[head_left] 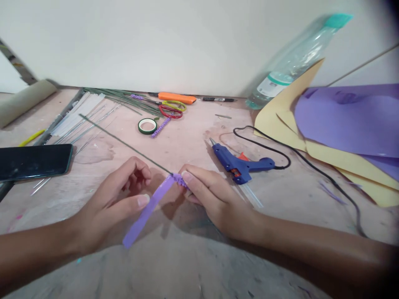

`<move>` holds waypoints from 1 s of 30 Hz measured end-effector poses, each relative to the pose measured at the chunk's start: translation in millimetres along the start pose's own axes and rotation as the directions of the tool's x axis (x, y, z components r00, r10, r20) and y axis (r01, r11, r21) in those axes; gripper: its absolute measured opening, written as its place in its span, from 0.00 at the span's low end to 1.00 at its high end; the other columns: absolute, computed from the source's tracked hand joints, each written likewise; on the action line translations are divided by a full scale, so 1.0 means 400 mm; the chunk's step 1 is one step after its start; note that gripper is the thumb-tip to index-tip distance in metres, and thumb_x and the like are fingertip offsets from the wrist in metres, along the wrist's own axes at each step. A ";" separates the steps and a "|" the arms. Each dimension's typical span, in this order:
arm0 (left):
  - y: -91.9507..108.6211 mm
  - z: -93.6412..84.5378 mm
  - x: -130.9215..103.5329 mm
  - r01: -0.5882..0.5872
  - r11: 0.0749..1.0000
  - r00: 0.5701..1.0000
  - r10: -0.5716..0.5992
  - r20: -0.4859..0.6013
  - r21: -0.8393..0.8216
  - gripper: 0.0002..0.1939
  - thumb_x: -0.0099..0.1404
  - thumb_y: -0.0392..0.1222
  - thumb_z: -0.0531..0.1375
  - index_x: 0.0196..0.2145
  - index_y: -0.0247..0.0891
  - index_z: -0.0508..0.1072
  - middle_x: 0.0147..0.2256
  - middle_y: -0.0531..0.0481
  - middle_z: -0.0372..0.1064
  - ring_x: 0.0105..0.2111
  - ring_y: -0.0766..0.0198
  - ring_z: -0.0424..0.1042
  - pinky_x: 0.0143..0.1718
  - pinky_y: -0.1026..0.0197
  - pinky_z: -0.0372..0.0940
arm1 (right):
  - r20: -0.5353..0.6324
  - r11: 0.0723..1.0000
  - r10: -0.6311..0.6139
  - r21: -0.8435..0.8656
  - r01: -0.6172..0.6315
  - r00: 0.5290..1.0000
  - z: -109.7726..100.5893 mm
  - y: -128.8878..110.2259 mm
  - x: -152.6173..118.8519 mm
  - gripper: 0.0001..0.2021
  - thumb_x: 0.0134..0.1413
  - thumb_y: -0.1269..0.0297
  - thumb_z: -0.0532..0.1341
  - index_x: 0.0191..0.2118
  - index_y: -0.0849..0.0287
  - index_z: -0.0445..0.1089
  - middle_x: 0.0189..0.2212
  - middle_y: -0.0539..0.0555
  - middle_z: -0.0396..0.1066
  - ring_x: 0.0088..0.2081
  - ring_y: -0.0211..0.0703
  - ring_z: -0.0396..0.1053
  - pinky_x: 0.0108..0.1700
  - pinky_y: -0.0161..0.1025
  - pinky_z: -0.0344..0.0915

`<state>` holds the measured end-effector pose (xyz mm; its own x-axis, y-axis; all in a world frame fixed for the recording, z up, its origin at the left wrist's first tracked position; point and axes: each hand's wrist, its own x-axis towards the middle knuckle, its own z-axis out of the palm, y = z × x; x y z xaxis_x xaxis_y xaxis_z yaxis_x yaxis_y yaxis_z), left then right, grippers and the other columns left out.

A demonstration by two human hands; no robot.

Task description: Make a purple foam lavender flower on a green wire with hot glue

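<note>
My right hand [215, 195] is closed on a curled purple flower piece [180, 180] wound round one end of a thin green wire [124, 143]. The wire slants up to the left, its far end free. From the wound part a flat purple strip [146, 214] hangs down to the left. Beside the strip, my left hand [120, 197] has its fingers curled but apart from the thumb. Its thumb tip is at the strip's left edge; whether it touches is unclear.
A blue glue gun [240, 164] with a black cord lies right of centre. Green tape [147, 126], scissors [171, 109], an orange cutter [177, 98] and wires lie behind. A phone [37, 161] sits left; a bottle [274, 85] and purple sheets [349, 120] are right.
</note>
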<state>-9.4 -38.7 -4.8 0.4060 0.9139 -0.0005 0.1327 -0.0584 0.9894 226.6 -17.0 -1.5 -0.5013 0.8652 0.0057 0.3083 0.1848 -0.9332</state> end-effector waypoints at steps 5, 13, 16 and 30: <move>0.005 0.008 0.008 0.223 0.918 0.964 -0.159 0.211 -0.327 0.13 0.70 0.45 0.62 0.50 0.40 0.76 0.39 0.46 0.79 0.42 0.53 0.77 0.44 0.55 0.67 | 0.018 0.999 -0.035 0.028 0.034 0.999 0.017 0.005 -0.010 0.18 0.76 0.58 0.48 0.32 0.56 0.62 0.26 0.48 0.66 0.29 0.38 0.63 0.34 0.37 0.60; -0.008 0.006 0.001 0.336 0.877 0.924 -0.235 0.301 -0.345 0.19 0.72 0.47 0.63 0.59 0.44 0.74 0.34 0.48 0.81 0.31 0.61 0.73 0.29 0.62 0.58 | -0.037 0.989 -0.123 -0.085 0.120 0.992 0.017 0.010 -0.011 0.13 0.74 0.63 0.51 0.35 0.57 0.64 0.25 0.48 0.72 0.27 0.36 0.67 0.32 0.35 0.60; -0.009 0.004 0.002 0.324 0.881 0.929 -0.227 0.292 -0.346 0.19 0.72 0.47 0.63 0.59 0.45 0.74 0.33 0.49 0.81 0.28 0.64 0.70 0.28 0.63 0.55 | -0.053 0.984 -0.152 -0.098 0.146 0.987 0.018 0.010 -0.012 0.11 0.74 0.64 0.52 0.36 0.58 0.65 0.25 0.48 0.72 0.26 0.35 0.66 0.30 0.34 0.58; -0.007 0.002 0.010 0.288 0.903 0.943 -0.209 0.260 -0.318 0.20 0.72 0.46 0.63 0.60 0.43 0.75 0.31 0.48 0.80 0.29 0.64 0.69 0.29 0.62 0.57 | -0.061 0.997 -0.076 -0.010 0.075 0.995 0.018 0.014 -0.013 0.09 0.72 0.61 0.54 0.38 0.57 0.64 0.25 0.47 0.71 0.27 0.36 0.67 0.31 0.35 0.61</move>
<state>-7.6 -35.1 -7.9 0.5899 0.7694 -0.2450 -0.0508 0.3381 0.9397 224.9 -23.7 -9.6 -0.4726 0.8758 0.0982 0.2780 0.2539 -0.9264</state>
